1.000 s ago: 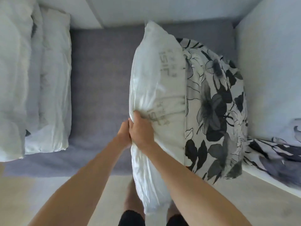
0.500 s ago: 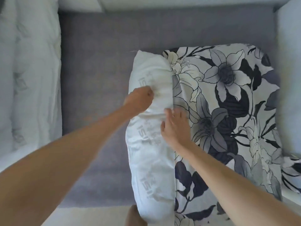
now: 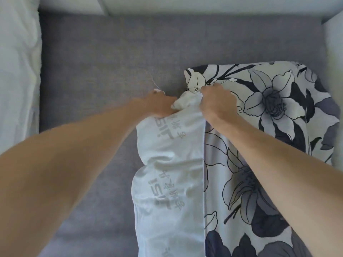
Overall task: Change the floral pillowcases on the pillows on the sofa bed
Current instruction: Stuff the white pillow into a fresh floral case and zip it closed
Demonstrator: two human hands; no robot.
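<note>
A white pillow (image 3: 167, 182) with grey printed lettering lies on the grey sofa bed (image 3: 102, 62), its right part inside a black-and-white floral pillowcase (image 3: 269, 108). My left hand (image 3: 159, 104) grips the pillow's far white corner, bunching it. My right hand (image 3: 217, 102) pinches the pillowcase's open edge near its far corner, right beside the left hand. The case's opening runs down the pillow's middle toward me.
White bedding (image 3: 18, 71) is piled along the left side of the sofa bed. A pale backrest cushion (image 3: 204, 4) runs along the far edge, and a pale armrest (image 3: 334, 43) rises at the right.
The pillow went from held upright to lying flat on the sofa bed. Both hands moved to its far end; the left now bunches the white corner, the right pinches the case's edge.
</note>
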